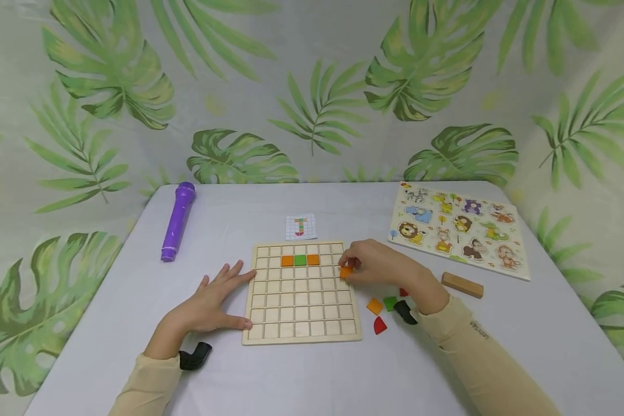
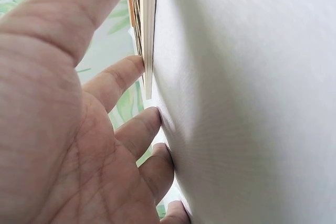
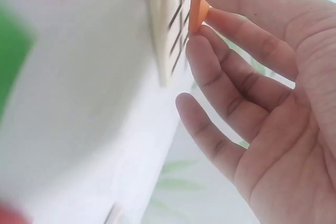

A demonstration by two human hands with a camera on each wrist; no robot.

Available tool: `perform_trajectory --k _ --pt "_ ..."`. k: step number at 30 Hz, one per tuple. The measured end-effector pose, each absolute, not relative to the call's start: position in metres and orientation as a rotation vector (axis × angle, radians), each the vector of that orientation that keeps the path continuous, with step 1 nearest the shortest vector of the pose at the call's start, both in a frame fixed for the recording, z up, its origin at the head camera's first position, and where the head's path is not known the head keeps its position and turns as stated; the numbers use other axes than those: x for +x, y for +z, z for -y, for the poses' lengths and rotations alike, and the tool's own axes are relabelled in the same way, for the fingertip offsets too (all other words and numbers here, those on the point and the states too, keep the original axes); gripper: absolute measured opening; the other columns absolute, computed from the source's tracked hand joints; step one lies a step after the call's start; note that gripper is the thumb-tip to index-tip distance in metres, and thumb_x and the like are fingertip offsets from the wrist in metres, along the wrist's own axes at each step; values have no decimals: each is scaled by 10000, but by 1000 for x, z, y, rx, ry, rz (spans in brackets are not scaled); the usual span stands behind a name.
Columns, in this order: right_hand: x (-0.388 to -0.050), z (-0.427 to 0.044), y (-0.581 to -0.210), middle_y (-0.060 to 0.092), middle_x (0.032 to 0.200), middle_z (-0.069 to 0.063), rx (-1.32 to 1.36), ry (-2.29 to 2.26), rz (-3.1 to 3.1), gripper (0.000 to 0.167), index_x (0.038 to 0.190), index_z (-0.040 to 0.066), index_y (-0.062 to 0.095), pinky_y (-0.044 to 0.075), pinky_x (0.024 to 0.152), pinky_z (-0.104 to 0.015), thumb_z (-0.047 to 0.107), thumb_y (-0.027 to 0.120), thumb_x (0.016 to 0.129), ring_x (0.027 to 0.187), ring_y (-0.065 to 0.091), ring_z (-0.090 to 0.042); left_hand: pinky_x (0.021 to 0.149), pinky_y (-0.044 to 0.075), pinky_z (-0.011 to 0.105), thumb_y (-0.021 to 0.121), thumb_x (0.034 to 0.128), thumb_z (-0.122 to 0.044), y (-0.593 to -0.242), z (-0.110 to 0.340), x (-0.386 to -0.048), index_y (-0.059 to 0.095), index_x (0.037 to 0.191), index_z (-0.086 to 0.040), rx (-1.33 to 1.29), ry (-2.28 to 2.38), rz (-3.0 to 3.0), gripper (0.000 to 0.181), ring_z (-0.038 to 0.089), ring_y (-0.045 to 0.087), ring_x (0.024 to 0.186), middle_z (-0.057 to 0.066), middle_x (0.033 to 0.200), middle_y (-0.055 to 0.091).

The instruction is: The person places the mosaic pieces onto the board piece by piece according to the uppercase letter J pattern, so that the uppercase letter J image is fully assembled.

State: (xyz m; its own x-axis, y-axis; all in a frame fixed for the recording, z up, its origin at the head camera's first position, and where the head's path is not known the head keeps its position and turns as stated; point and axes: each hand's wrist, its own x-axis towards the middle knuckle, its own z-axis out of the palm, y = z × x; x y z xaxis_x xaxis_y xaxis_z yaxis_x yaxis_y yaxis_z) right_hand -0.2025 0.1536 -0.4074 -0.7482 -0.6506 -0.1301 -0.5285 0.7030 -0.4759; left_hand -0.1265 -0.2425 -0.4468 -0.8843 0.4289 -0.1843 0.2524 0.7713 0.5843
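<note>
A wooden grid board (image 1: 301,313) lies on the white table, with two orange square tiles (image 1: 288,261) and a green square tile (image 1: 300,260) between them in one row near its far side. My left hand (image 1: 208,300) has its fingers spread, with thumb and index finger touching the board's left edge. Over the board's right edge, my right hand (image 1: 379,263) pinches another orange tile (image 3: 197,10) between thumb and fingers. Right of the board lie an orange tile (image 1: 375,306), a green tile (image 1: 390,303) and a red quarter-round tile (image 1: 379,325). Another red piece (image 1: 404,292) is partly hidden by the right wrist.
Behind the board lies a small pattern card (image 1: 301,227) showing a J-like shape. An animal puzzle board (image 1: 460,228) lies at the far right, a wooden block (image 1: 462,285) nearer. A purple microphone-shaped object (image 1: 178,222) rests at the far left.
</note>
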Motion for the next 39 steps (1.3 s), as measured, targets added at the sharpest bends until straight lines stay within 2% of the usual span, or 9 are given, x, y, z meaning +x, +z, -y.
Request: perform_trajectory --k 14,18,25,39 --pt "-219 -95 -405 742 993 -32 -1160 -540 -2570 192 1115 56 790 543 801 -235 147 832 950 858 617 -137 1232 -49 832 923 778 -535 -448 241 -128 362 1690 -251 523 817 -2655 1107 524 33 1658 192 1809 121" --pt "-222 -84 -404 734 954 -19 -1182 -544 -2555 183 1104 60 791 525 775 -241 144 833 947 817 578 -120 1228 -47 838 928 778 -523 -447 241 -128 366 1688 -242 529 821 -2655 1106 533 32 1654 204 1805 123" --pt "-224 -76 -408 699 933 -19 -1176 -552 -2549 205 1122 48 784 539 808 -256 142 834 946 837 588 -140 1230 -48 835 929 781 -518 -444 240 -128 372 1686 -250 522 833 -2649 1096 523 29 1659 193 1809 123" --pt "-222 -68 -412 761 1061 -55 -1203 -533 -2521 217 1144 48 800 570 837 -251 134 836 949 917 668 -166 1229 -46 837 926 781 -527 -446 241 -127 368 1688 -246 527 831 -2650 1101 527 30 1658 201 1806 124"
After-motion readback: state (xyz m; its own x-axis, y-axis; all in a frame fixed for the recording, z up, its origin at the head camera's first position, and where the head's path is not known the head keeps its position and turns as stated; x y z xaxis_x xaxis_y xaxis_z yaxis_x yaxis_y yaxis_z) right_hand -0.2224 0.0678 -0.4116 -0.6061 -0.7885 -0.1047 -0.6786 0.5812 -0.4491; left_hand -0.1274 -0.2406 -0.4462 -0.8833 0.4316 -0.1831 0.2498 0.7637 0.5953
